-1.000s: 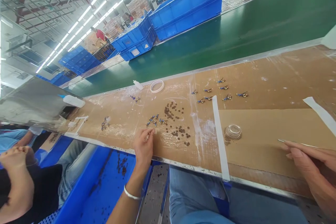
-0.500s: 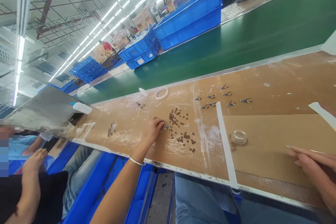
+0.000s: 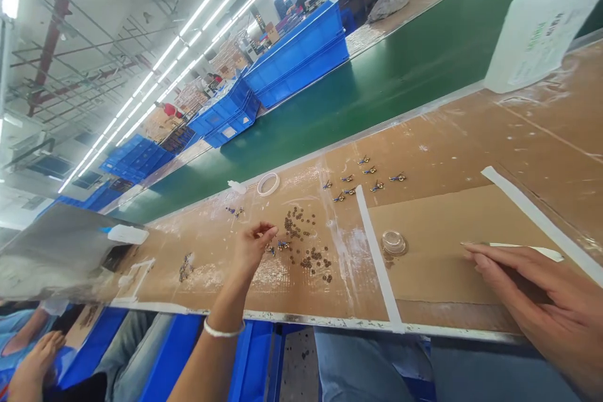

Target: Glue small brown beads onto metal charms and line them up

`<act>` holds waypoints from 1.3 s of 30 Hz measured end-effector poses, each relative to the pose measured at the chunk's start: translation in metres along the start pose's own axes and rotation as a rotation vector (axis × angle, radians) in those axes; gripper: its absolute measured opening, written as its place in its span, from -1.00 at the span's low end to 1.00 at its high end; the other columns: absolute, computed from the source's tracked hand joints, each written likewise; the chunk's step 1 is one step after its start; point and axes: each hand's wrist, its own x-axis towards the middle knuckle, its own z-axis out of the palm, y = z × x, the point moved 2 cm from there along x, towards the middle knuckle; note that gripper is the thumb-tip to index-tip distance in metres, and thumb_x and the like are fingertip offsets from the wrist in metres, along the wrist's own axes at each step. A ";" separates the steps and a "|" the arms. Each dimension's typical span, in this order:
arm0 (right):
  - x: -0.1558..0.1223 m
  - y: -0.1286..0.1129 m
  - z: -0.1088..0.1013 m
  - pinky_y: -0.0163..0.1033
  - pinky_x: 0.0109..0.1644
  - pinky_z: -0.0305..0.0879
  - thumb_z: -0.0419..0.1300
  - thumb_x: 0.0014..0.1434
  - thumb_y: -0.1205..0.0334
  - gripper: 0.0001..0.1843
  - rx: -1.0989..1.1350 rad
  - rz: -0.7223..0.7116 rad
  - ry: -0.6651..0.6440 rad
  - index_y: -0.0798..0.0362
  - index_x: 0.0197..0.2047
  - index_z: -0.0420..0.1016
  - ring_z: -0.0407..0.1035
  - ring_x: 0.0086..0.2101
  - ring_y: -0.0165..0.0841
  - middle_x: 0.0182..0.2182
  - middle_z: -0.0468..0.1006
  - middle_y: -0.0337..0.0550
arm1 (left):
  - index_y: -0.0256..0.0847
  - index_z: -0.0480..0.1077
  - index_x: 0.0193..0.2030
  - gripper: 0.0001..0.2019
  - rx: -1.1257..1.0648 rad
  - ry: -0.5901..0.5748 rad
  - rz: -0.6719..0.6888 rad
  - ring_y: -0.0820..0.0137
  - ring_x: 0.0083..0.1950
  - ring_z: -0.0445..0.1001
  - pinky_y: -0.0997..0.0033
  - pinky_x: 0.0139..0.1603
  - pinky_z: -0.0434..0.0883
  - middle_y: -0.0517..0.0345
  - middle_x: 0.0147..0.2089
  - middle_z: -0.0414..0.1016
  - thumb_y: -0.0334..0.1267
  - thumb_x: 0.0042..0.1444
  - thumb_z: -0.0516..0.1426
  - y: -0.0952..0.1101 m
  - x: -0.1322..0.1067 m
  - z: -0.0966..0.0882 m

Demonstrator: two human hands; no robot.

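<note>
My left hand (image 3: 252,245) reaches over the cardboard-covered bench (image 3: 447,289), its fingers pinched together beside a small cluster of blue-and-gold parts (image 3: 277,245). What the fingertips hold is too small to make out. Several tiny brown round pieces (image 3: 311,255) lie scattered just right of that hand. My right hand (image 3: 541,301) rests at the right, closed on thin metal tweezers (image 3: 471,244) that point left. A small clear dish (image 3: 394,242) sits between the two hands. More blue-and-gold parts (image 3: 362,179) are laid out in rows farther back.
A white tape ring (image 3: 268,183) and a small white bottle (image 3: 236,187) lie near the green conveyor belt (image 3: 377,94). A large white container (image 3: 537,25) stands far right. Blue crates (image 3: 301,56) line the belt's far side. Another person's hand (image 3: 35,364) shows at lower left.
My left hand went from the bench's near edge out to the blue-and-gold cluster and now pinches beside it. The view swung right, bringing the white container in. My right hand kept the tweezers.
</note>
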 end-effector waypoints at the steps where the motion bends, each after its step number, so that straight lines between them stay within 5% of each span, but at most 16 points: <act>1: 0.001 -0.002 -0.001 -0.29 -0.13 0.41 0.12 0.30 -0.03 -0.75 0.007 -0.048 -0.004 -0.14 -0.15 0.56 0.56 -0.27 -0.37 -0.24 0.65 -0.32 | -0.22 0.54 -0.26 -0.74 -0.077 -0.001 0.007 0.40 -0.36 0.49 0.39 -0.27 0.42 0.16 -0.40 0.56 -0.09 0.01 0.23 0.010 -0.008 0.004; 3: 0.005 -0.006 -0.002 -0.30 -0.12 0.41 0.12 0.33 0.10 -0.80 0.003 -0.128 0.009 -0.08 -0.12 0.54 0.56 -0.27 -0.38 -0.24 0.65 -0.28 | -0.23 0.56 -0.14 -0.62 -0.352 -0.021 -0.036 0.43 -0.37 0.52 0.39 -0.27 0.46 0.13 -0.34 0.59 -0.04 -0.05 0.31 0.028 -0.024 0.017; 6: 0.009 -0.013 -0.005 -0.33 -0.14 0.44 0.13 0.33 0.22 -0.85 0.031 -0.178 0.065 -0.06 -0.11 0.52 0.55 -0.30 -0.39 -0.27 0.63 -0.27 | -0.26 0.61 -0.29 -0.61 -0.721 -0.079 -0.185 0.44 -0.44 0.53 0.42 -0.32 0.49 0.13 -0.42 0.60 -0.10 -0.27 0.45 0.052 -0.045 0.043; 9: 0.012 -0.016 -0.005 -0.31 -0.12 0.47 0.15 0.31 0.31 -0.83 0.072 -0.181 0.083 -0.06 -0.08 0.52 0.55 -0.29 -0.38 -0.27 0.63 -0.25 | -0.26 0.61 -0.41 -0.66 -0.812 -0.116 -0.234 0.43 -0.47 0.54 0.43 -0.36 0.52 0.14 -0.49 0.58 -0.11 -0.31 0.48 0.071 -0.054 0.066; 15: 0.014 -0.016 -0.006 -0.29 -0.13 0.49 0.16 0.29 0.40 -0.78 0.133 -0.159 0.106 -0.04 -0.07 0.53 0.56 -0.29 -0.38 -0.28 0.64 -0.23 | -0.27 0.62 -0.34 -0.66 -0.659 -0.134 -0.144 0.45 -0.48 0.52 0.46 -0.41 0.49 0.14 -0.50 0.58 -0.05 -0.19 0.43 0.095 -0.057 0.089; 24: 0.015 -0.014 -0.007 -0.25 -0.08 0.48 0.11 0.31 0.44 -0.76 0.185 -0.150 0.088 -0.01 -0.05 0.50 0.53 -0.28 -0.38 -0.30 0.62 -0.19 | -0.17 0.59 -0.38 -0.82 -0.280 -0.103 0.181 0.41 -0.43 0.51 0.44 -0.36 0.47 0.19 -0.48 0.56 -0.11 0.00 0.32 0.127 -0.065 0.107; 29: 0.016 -0.014 -0.008 -0.26 -0.10 0.47 0.13 0.30 0.46 -0.77 0.192 -0.145 0.103 0.01 -0.06 0.49 0.52 -0.29 -0.38 -0.31 0.61 -0.18 | -0.15 0.59 -0.37 -0.87 -0.133 -0.070 0.307 0.40 -0.38 0.51 0.41 -0.29 0.46 0.17 -0.41 0.59 -0.16 0.05 0.29 0.129 -0.064 0.116; 39: 0.016 -0.012 -0.008 -0.25 -0.11 0.46 0.10 0.32 0.44 -0.77 0.239 -0.102 0.069 0.01 -0.04 0.48 0.51 -0.28 -0.37 -0.31 0.60 -0.17 | -0.15 0.58 -0.36 -0.89 -0.081 -0.112 0.337 0.41 -0.36 0.52 0.44 -0.28 0.44 0.19 -0.39 0.59 -0.18 0.09 0.27 0.129 -0.062 0.119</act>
